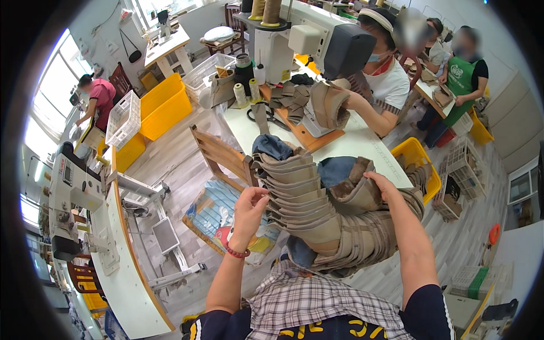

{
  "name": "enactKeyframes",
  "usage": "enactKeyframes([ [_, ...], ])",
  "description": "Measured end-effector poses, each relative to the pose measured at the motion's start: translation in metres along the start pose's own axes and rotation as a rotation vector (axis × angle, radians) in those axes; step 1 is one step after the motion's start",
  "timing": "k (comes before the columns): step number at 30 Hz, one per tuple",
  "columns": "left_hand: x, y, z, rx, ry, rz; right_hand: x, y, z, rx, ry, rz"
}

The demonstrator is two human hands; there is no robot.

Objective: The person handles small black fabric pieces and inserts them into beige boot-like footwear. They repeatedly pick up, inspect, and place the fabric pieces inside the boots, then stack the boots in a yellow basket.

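In front of me is a long curved stack of taupe shoe uppers [300,201], nested one inside another. At its right side my right hand [382,186] grips the edge of an upper with brown fleece and a blue lining [354,187]. My left hand [251,211], wearing a red bead bracelet, is closed in a pinch by the left edges of the stack. Whatever lies between its fingertips is too small to make out. A crumpled blue piece [273,147] sits at the stack's far end.
Beyond the stack, a co-worker's hand [354,97] holds an upper at a sewing machine [326,42]. Black scissors [266,116] and thread cones [240,93] lie on that table. A wooden chair [226,164] stands left, another sewing machine [76,190] further left, a yellow crate [433,184] right.
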State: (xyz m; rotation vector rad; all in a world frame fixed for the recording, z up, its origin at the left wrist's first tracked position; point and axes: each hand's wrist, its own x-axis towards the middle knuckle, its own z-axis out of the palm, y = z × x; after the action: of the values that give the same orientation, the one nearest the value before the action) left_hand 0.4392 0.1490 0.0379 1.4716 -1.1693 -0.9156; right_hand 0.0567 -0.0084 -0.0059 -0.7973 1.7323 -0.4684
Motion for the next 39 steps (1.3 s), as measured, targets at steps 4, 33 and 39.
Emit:
enactKeyframes([
  [4,0.017,0.002,0.007,0.258,0.069,0.171,0.007,0.002,0.0,-0.13,0.064,-0.023],
  [33,0.108,-0.03,0.016,0.295,-0.108,0.375,-0.007,-0.101,0.161,-0.545,-0.582,-1.01],
  [39,0.129,-0.026,0.004,0.512,-0.426,0.31,-0.019,-0.095,0.157,-0.424,-0.521,-0.988],
])
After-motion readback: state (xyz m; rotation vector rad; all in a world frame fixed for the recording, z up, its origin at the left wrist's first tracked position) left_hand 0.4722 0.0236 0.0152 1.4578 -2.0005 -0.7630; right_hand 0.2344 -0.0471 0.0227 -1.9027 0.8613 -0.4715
